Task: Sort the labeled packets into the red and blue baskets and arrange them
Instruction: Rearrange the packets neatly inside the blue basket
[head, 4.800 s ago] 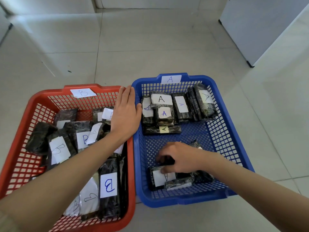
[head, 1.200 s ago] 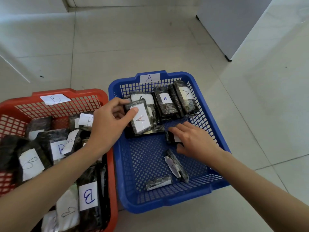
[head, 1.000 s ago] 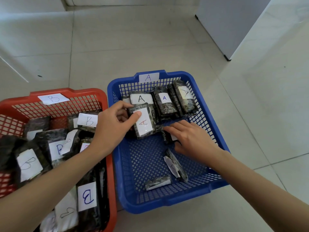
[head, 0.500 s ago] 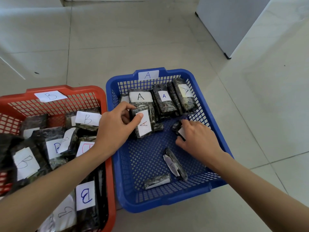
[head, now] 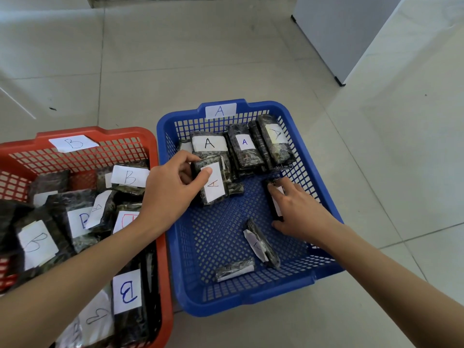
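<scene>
The blue basket tagged A stands on the right, the red basket tagged B on the left. My left hand grips a dark packet with a red A label upright against the row of A packets at the blue basket's back. My right hand is closed around another dark packet standing on edge near the right wall. Two loose packets lie near the front. Several B packets fill the red basket.
Both baskets sit side by side on a pale tiled floor. A white cabinet stands at the back right. The middle of the blue basket's mesh bottom is bare.
My right hand has carried its packet toward the blue basket's right wall and turned it on edge. My left hand has kept its A packet against the back row.
</scene>
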Demonstrator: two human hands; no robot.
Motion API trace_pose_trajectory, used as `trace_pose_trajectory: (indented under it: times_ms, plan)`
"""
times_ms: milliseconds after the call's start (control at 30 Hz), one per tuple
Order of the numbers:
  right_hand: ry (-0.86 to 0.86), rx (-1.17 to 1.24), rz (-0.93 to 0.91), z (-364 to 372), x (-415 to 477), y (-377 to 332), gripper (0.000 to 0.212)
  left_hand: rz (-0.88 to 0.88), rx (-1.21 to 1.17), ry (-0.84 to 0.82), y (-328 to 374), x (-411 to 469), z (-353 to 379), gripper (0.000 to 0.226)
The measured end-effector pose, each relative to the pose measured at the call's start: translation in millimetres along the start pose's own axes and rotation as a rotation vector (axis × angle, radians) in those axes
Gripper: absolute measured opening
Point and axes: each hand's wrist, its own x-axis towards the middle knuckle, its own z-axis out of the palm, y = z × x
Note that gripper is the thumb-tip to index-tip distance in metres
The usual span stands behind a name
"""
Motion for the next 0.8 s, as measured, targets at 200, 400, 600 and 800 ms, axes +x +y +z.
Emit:
trace_pose_trajectory:
  times_ms: [200, 400, 600, 800]
  plan:
    - [-0.093, -0.094, -0.024, -5.7, -4.2, 1.7, 0.091, -0.01, 0.005, -0.007, 1.9, -0.7, -0.1, 0.014]
    - [0.02, -0.116, -0.053, -4.4, -3.3, -0.2, 0.064, -0.04, 0.009, -0.028, 3.7, -1.4, -1.4, 0.016]
    - [0.286, 0.834, -0.01, -41.6, -2.4, -18.9, 0.028, -0.143, -0.227, -0.093, 22.9, -2.1, 11.4, 0.019]
    - [0.088, 1.308, 0.096, -36.1, -4.3, -14.0, 0.018, -0.038, -0.152, -0.121, 25.1, 0.0, 13.7, 0.016]
